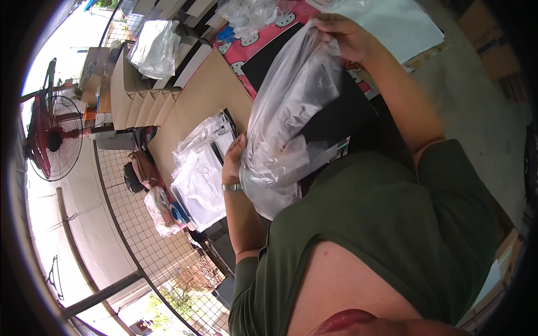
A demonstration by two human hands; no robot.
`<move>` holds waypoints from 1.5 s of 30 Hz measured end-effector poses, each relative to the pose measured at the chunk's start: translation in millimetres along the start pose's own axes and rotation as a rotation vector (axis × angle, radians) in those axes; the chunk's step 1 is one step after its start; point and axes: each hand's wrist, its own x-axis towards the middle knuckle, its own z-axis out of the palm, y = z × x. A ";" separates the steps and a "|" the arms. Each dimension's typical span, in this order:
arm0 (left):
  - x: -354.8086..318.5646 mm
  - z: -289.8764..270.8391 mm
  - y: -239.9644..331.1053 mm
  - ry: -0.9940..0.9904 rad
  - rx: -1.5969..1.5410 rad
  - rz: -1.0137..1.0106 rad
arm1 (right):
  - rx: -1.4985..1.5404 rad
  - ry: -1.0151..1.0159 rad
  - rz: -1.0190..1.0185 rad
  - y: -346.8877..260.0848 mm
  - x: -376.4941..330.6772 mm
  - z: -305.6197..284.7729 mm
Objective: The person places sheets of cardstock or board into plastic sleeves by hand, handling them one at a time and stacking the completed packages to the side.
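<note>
A large clear plastic bag point(286, 106) is stretched between my two hands in front of my body. My right hand point(344, 39) grips its far upper end, fingers bent round the gathered film. At the bag's left edge, my left hand point(234, 157), with a metal watch on the wrist, has its fingers closed on the film. Behind and partly under the bag lies a flat black sheet or board point(347, 112); whether any of it is inside the bag I cannot tell. Left of my left hand sits a stack of plastic-wrapped white packets point(202, 185).
A pink patterned cloth point(263, 42) covers part of the brown table point(210, 87). Crumpled clear plastic point(249, 14) lies on it. Brown folded cartons point(140, 95) stand far left, topped by a clear bundle point(156, 49). White sheets point(392, 28) lie far right; a red fan point(53, 137) stands left.
</note>
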 end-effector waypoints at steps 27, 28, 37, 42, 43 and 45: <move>238.4 -22.1 17.1 0.328 0.773 0.093 | -2.207 0.048 -0.224 43.9 145.8 -33.5; 237.2 -23.2 16.8 0.312 0.701 0.082 | -2.175 0.075 -0.195 44.4 148.0 -33.9; 146.6 4.3 63.9 0.240 0.375 0.063 | -2.056 0.182 -0.396 36.0 163.2 -1.7; 57.0 40.0 158.6 0.334 0.459 0.218 | -2.176 0.023 -0.400 -17.9 165.9 51.8; 32.2 50.4 184.2 0.375 0.461 0.249 | -2.322 0.061 -0.700 -32.3 169.0 50.5; 0.8 64.9 227.2 0.380 0.268 0.289 | -2.389 0.191 -1.137 -74.7 164.2 48.6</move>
